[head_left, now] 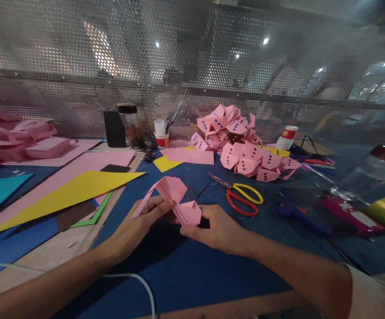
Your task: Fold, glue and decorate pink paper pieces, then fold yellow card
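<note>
A creased, partly folded piece of pink paper (172,189) is held above the blue table mat, with its flaps standing up and outward. My left hand (155,209) pinches its middle, thumb on top and the other fingers behind it. At the paper's lower right lobe, my right hand (212,227) grips the edge between thumb and fingers. Beyond my right hand lie scissors (245,197) with one red and one yellow handle, blades pointing left. Behind them is a heap of folded pink paper pieces (235,128) with dark square marks.
Coloured paper sheets (79,190) overlap on the left, near a pink paper pile (20,137). A lidded jar (131,126), a black box (114,128) and paper cups (162,139) stand by the perforated metal screen (113,57). A glue gun (303,210) lies right; a white cable (136,277) crosses the front.
</note>
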Action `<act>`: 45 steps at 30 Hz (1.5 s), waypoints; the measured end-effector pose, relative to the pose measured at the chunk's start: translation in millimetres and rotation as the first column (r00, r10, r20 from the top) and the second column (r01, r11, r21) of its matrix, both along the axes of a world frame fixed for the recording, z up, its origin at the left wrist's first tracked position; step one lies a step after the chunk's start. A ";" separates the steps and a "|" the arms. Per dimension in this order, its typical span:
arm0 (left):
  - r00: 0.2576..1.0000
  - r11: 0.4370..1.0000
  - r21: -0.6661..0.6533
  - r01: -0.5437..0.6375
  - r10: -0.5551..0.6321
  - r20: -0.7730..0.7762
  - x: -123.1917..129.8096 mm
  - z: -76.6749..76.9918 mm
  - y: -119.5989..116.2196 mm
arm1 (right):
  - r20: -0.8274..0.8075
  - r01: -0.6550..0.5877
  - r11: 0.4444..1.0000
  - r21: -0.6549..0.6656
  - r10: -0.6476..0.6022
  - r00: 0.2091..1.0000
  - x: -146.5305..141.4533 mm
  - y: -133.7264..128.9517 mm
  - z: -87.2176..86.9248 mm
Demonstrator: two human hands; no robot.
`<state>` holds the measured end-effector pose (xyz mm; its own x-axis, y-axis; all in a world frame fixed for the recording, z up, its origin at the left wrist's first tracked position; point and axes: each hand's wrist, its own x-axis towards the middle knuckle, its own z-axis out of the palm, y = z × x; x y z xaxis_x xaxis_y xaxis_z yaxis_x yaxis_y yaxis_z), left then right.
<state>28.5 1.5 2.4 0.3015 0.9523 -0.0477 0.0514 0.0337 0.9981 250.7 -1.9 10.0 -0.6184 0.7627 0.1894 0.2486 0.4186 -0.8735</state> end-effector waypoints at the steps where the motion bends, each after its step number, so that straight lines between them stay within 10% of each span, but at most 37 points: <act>1: 1.000 1.000 -0.001 0.007 -0.007 -0.003 -0.2 -0.5 -0.3 | -0.001 0.006 1.000 0.002 -0.006 1.000 -0.4 0.0 -1.4; 32: 0.997 0.994 0.073 -0.078 0.077 0.009 4.0 5.8 1.0 | -0.013 0.118 0.983 -0.142 -0.121 0.993 0.2 -1.3 -4.6; 45: 0.979 0.984 0.111 0.140 -0.120 -0.166 7.4 22.6 -11.5 | -0.208 0.258 0.954 0.153 -0.224 0.952 5.7 -0.8 17.0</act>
